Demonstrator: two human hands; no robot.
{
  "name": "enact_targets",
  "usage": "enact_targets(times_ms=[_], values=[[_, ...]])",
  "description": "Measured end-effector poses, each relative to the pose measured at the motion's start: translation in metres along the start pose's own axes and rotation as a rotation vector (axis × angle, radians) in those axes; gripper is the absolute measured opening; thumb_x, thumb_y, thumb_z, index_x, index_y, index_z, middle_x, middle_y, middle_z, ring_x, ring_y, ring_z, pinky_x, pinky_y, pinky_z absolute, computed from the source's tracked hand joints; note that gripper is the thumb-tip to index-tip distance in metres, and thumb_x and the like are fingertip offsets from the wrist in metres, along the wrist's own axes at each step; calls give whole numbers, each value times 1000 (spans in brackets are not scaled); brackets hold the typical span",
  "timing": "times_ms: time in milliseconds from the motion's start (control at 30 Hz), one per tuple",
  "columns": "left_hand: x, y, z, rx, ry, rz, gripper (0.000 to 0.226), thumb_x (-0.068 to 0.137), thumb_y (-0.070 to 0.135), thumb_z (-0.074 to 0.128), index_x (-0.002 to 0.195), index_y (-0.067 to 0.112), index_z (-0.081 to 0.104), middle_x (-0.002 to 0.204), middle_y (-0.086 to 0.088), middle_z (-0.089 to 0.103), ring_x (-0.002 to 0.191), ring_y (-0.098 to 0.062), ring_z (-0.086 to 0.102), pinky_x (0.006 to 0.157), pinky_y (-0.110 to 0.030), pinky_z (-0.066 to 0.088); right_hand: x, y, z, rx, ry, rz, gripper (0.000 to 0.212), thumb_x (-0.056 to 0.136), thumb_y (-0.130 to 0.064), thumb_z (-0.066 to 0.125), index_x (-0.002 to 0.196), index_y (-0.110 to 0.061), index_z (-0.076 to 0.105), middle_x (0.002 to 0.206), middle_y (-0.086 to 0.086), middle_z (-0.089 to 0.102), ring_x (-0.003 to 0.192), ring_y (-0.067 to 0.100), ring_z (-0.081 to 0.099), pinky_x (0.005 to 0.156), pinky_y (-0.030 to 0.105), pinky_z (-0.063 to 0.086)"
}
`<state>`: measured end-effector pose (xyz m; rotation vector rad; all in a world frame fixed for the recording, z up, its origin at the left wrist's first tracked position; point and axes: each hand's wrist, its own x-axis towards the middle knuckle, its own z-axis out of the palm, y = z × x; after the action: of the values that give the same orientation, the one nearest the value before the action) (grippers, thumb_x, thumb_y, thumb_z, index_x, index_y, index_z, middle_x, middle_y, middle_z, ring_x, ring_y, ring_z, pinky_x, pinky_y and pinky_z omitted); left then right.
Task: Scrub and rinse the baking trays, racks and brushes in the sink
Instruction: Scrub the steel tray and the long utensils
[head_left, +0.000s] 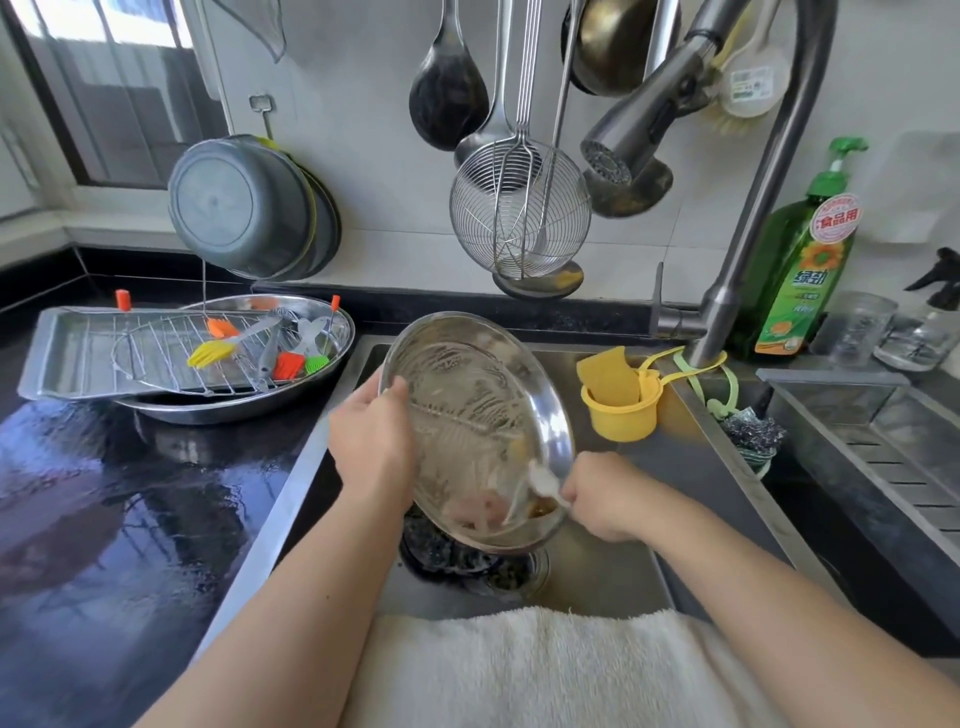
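A round steel tray (483, 395), streaked with residue, is tilted over the sink (587, 577). My left hand (371, 441) grips its left rim. My right hand (602, 493) pinches a white brush (543, 486) against the tray's lower inside, where brown scraps sit. On the left counter a rectangular baking tray (62, 353) and a wire rack (171, 353) rest over an oval steel dish (234, 410), with several silicone brushes (213, 353) in yellow, orange and green lying on the rack.
The faucet head (623, 140) hangs above the sink with no water running. A yellow cup with a sponge (618, 400), a steel scourer (753, 431) and a green soap bottle (800, 270) stand at right. A white towel (519, 670) drapes over the front edge. Ladles and a strainer hang on the wall.
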<state>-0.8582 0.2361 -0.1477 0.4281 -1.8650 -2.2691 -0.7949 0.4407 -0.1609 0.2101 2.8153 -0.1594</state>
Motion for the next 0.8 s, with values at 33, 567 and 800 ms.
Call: enact_targets(times_ms=[33,567,800], values=[[2,0,-2,0,1,6,17,92,24,64,97,22,80,54,12,49,58,-15,44,63,-30,40,-5,-2,2,51,-65,-42,25,97,-10,53,113,-10,72,85,1,57,77,19,55,66,26,45],[-4,0,2,-8,17,58,22,95,23,63,106,27,82,64,11,58,62,-12,50,65,-31,43,19,3,-4,-18,42,77,17,95,-10,55,102,-11,71,91,10,60,83,31,56,73,28,51],[0,0,-2,-26,16,76,27,93,25,62,113,31,81,60,17,57,59,-6,49,67,-28,42,13,-3,-3,198,-93,32,17,97,-12,57,93,-16,72,82,9,59,70,24,49,55,26,41]])
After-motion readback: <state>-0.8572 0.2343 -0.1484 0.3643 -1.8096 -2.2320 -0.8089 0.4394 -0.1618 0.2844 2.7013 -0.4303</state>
